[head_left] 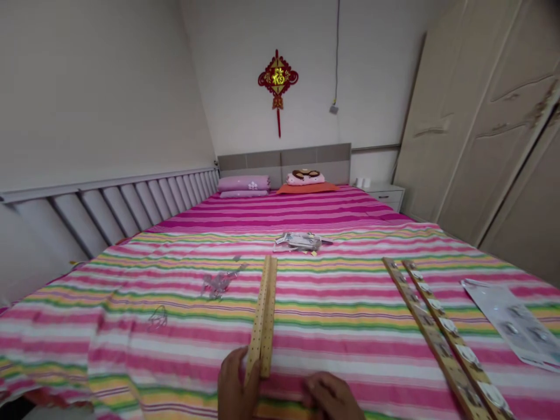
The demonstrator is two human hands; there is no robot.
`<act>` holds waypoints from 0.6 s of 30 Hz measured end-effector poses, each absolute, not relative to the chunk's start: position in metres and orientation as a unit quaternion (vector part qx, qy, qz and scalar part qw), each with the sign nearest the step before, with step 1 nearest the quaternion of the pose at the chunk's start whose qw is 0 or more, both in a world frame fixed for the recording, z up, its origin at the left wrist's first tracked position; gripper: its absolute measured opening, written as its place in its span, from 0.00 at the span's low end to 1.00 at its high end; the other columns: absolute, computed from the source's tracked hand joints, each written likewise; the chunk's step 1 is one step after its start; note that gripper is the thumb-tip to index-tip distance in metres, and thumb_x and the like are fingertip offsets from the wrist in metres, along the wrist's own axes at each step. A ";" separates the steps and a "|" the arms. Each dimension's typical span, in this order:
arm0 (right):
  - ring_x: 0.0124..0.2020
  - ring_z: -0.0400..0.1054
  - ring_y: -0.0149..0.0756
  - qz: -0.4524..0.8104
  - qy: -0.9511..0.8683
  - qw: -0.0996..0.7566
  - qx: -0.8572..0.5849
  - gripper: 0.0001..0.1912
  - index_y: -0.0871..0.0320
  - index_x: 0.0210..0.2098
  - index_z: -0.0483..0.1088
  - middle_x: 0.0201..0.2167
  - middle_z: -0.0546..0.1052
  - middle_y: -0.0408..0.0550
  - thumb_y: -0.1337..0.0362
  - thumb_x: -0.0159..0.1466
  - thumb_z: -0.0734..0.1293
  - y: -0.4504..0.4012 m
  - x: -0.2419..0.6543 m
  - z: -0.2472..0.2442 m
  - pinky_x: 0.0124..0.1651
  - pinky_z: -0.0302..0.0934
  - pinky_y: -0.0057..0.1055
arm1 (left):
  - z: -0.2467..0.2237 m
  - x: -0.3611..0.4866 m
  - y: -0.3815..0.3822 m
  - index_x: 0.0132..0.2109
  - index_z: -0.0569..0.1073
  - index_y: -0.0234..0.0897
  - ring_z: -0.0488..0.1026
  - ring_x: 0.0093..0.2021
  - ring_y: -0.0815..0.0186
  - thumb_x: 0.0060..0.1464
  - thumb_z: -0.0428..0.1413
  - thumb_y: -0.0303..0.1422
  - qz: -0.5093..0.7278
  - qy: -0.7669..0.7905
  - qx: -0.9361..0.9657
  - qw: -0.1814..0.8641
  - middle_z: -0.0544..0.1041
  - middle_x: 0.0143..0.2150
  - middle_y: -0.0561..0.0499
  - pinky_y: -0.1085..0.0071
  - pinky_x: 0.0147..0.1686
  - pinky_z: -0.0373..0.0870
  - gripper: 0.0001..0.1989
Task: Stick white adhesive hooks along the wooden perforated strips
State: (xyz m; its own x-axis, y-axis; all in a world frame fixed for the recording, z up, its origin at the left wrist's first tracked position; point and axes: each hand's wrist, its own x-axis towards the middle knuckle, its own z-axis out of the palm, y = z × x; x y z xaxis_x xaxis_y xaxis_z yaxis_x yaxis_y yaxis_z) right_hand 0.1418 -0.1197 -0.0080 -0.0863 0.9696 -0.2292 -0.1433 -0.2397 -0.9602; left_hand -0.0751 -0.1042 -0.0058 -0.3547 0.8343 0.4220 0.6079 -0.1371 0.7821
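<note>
Two long, narrow wooden strips with rows of small holes lie side by side on the striped sheet, pointing away from me. My left hand is closed round the near end of the left perforated wooden strip, thumb on its right side and fingers on its left. The right perforated strip lies against it. To the right of both strips, my right hand hovers low over the sheet, fingers pointing left and blurred. Whether anything is between those fingers cannot be made out.
Two wooden strips with round metallic pieces lie at right, beside a clear plastic package. Crumpled clear plastic and a thin wire-like loop are at left. Plastic bags lie farther back. A padded rail borders the bed.
</note>
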 end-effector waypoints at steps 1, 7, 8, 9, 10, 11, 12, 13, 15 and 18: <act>0.14 0.62 0.26 0.621 -0.420 0.444 -0.490 0.27 0.59 0.22 0.70 0.18 0.73 0.44 0.39 0.47 0.69 -0.111 0.124 -0.004 0.16 0.50 0.22 | -0.011 -0.078 -0.104 0.43 0.73 0.35 0.72 0.44 0.53 0.49 0.55 0.47 0.510 0.646 0.556 0.117 0.76 0.41 0.41 0.56 0.46 0.68 0.21; 0.15 0.66 0.30 0.692 -0.394 0.391 -0.462 0.26 0.63 0.19 0.70 0.16 0.74 0.49 0.42 0.47 0.69 -0.084 0.054 -0.001 0.16 0.55 0.23 | -0.028 -0.078 -0.111 0.45 0.76 0.35 0.73 0.39 0.54 0.49 0.53 0.50 0.507 0.645 0.541 0.186 0.78 0.38 0.42 0.61 0.40 0.71 0.25; 0.13 0.64 0.29 0.701 -0.390 0.385 -0.456 0.26 0.63 0.20 0.70 0.15 0.74 0.50 0.43 0.47 0.69 -0.083 0.049 -0.001 0.14 0.53 0.23 | -0.029 -0.078 -0.111 0.45 0.76 0.35 0.73 0.38 0.55 0.49 0.53 0.51 0.503 0.644 0.540 0.199 0.78 0.37 0.42 0.62 0.38 0.71 0.26; 0.12 0.63 0.28 0.705 -0.387 0.382 -0.455 0.25 0.63 0.20 0.70 0.15 0.73 0.50 0.44 0.46 0.69 -0.082 0.046 -0.001 0.13 0.52 0.22 | -0.029 -0.077 -0.110 0.45 0.76 0.35 0.74 0.37 0.55 0.49 0.52 0.51 0.500 0.644 0.540 0.209 0.78 0.36 0.42 0.63 0.37 0.71 0.26; 0.11 0.62 0.27 0.704 -0.384 0.384 -0.458 0.24 0.63 0.20 0.69 0.13 0.73 0.49 0.45 0.46 0.70 -0.081 0.046 -0.001 0.12 0.50 0.21 | -0.030 -0.077 -0.110 0.45 0.76 0.35 0.74 0.37 0.55 0.50 0.52 0.51 0.497 0.645 0.540 0.213 0.78 0.36 0.43 0.64 0.37 0.71 0.26; 0.11 0.62 0.27 0.701 -0.378 0.388 -0.463 0.23 0.62 0.19 0.69 0.13 0.72 0.48 0.46 0.45 0.71 -0.081 0.048 -0.001 0.12 0.50 0.21 | -0.031 -0.076 -0.109 0.45 0.76 0.35 0.74 0.37 0.56 0.50 0.52 0.52 0.495 0.646 0.540 0.215 0.78 0.35 0.43 0.64 0.37 0.71 0.27; 0.11 0.63 0.27 0.700 -0.369 0.395 -0.467 0.22 0.61 0.19 0.68 0.12 0.72 0.46 0.47 0.43 0.72 -0.081 0.052 -0.002 0.12 0.51 0.20 | -0.031 -0.075 -0.108 0.45 0.76 0.35 0.74 0.36 0.56 0.50 0.52 0.52 0.493 0.647 0.540 0.215 0.78 0.35 0.43 0.64 0.37 0.71 0.27; 0.12 0.64 0.28 0.701 -0.358 0.404 -0.467 0.22 0.61 0.19 0.68 0.13 0.72 0.46 0.48 0.42 0.73 -0.082 0.058 -0.002 0.13 0.53 0.20 | -0.032 -0.074 -0.108 0.45 0.76 0.35 0.74 0.35 0.56 0.49 0.52 0.52 0.491 0.650 0.539 0.213 0.78 0.35 0.43 0.64 0.36 0.71 0.27; 0.15 0.67 0.28 0.706 -0.335 0.422 -0.459 0.22 0.60 0.20 0.67 0.15 0.73 0.45 0.48 0.41 0.75 -0.085 0.073 -0.005 0.16 0.56 0.21 | -0.034 -0.073 -0.108 0.44 0.76 0.36 0.73 0.34 0.57 0.48 0.53 0.52 0.488 0.657 0.536 0.207 0.78 0.34 0.44 0.64 0.35 0.71 0.26; 0.15 0.65 0.26 0.705 -0.323 0.447 -0.446 0.24 0.60 0.20 0.67 0.17 0.72 0.44 0.46 0.40 0.76 -0.092 0.100 -0.012 0.17 0.54 0.20 | -0.030 -0.075 -0.109 0.41 0.77 0.37 0.73 0.31 0.59 0.49 0.52 0.53 0.489 0.662 0.530 0.204 0.77 0.31 0.45 0.66 0.33 0.71 0.24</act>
State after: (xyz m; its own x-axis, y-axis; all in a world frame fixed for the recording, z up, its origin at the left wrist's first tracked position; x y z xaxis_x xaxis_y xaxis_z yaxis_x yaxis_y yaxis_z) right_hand 0.1000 -0.0922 -0.0116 -0.2032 0.9183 -0.3398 -0.3427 -0.3917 -0.8539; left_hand -0.0754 -0.1086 -0.0302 -0.3552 0.9012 0.2484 0.5019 -0.0403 0.8640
